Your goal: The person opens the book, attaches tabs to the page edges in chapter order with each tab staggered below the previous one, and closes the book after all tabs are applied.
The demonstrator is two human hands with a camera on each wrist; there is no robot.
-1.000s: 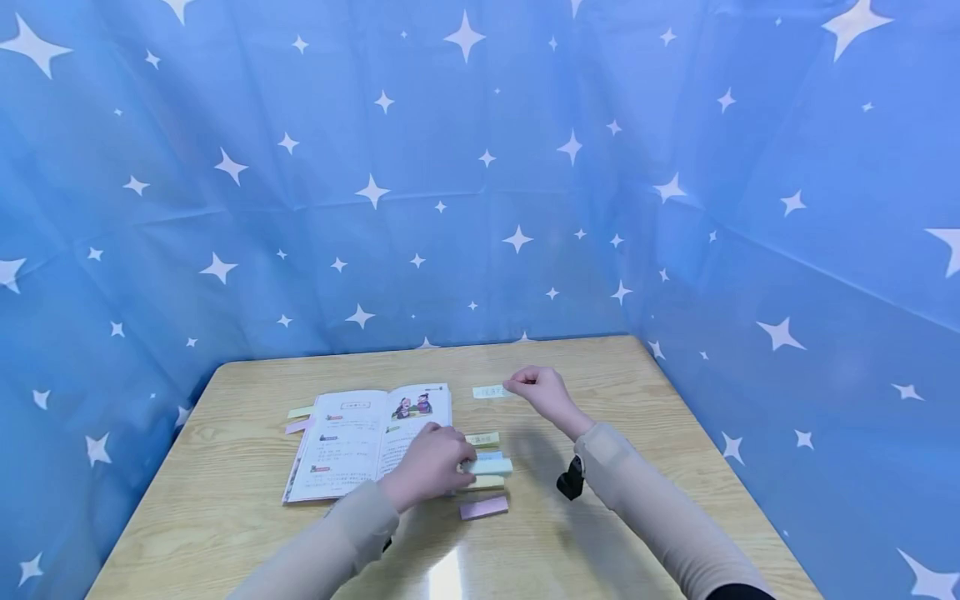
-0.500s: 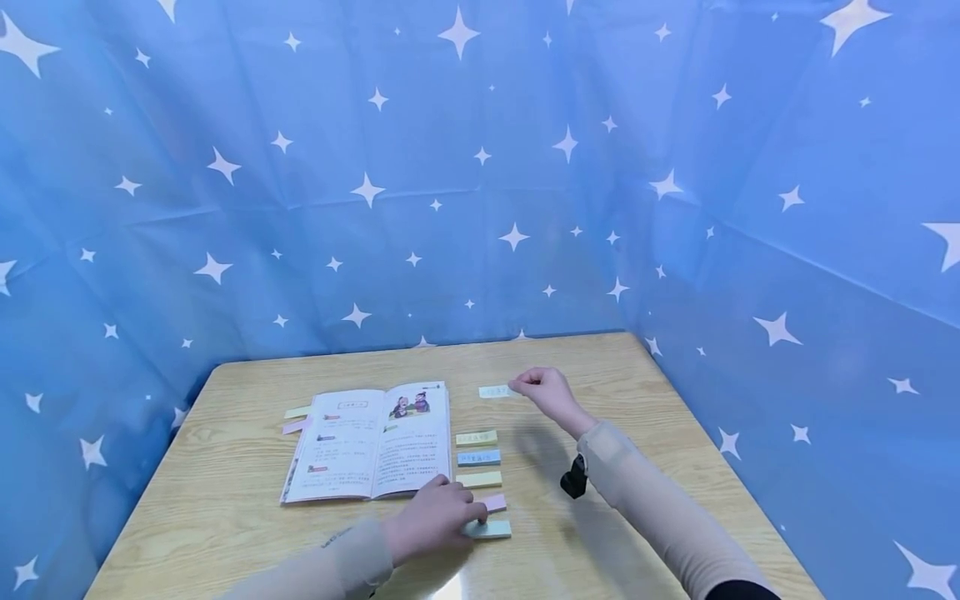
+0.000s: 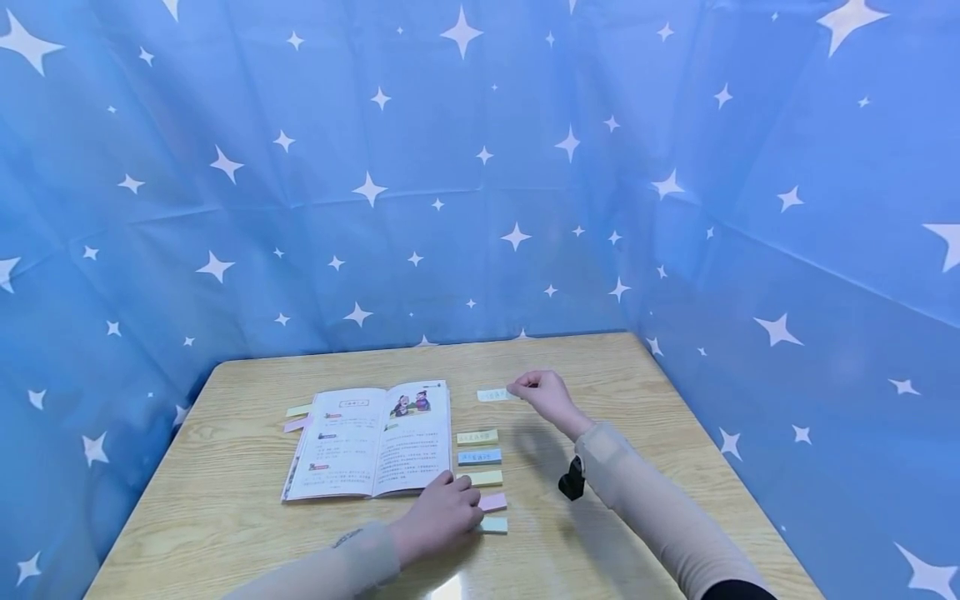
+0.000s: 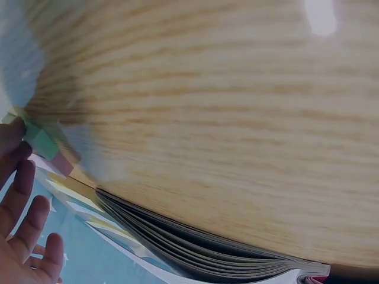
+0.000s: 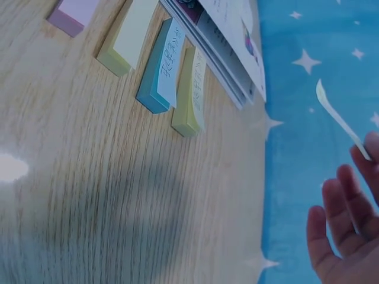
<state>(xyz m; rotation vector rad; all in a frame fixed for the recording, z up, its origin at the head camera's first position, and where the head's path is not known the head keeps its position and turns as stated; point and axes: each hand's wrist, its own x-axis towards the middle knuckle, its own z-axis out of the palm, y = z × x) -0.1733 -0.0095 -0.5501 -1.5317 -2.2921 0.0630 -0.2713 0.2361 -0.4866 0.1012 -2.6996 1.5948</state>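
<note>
Head view, nearest first: on the wooden table (image 3: 187, 525), the left hand (image 3: 438, 515) pinches the end of a mint-green pad (image 3: 495, 526) between thumb and finger — the left wrist view shows its other fingers apart from the pad. Just beyond lies a pink pad (image 3: 493, 502), then a pale yellow pad (image 3: 485, 478), a blue pad (image 3: 480, 457) and a yellow pad (image 3: 477, 437), the last two with handwriting. This column runs along the right side of an open book (image 3: 348, 450), whose right page has a picture of two figures; a pink tab (image 3: 296, 425) and a yellowish tab (image 3: 298, 411) stick out at its left edge. Farther off, the right hand (image 3: 551, 400) pinches one end of a pale, written strip (image 3: 492, 395) — raised and slightly curved. Behind hangs a star-patterned blue curtain (image 3: 420, 225).
</note>
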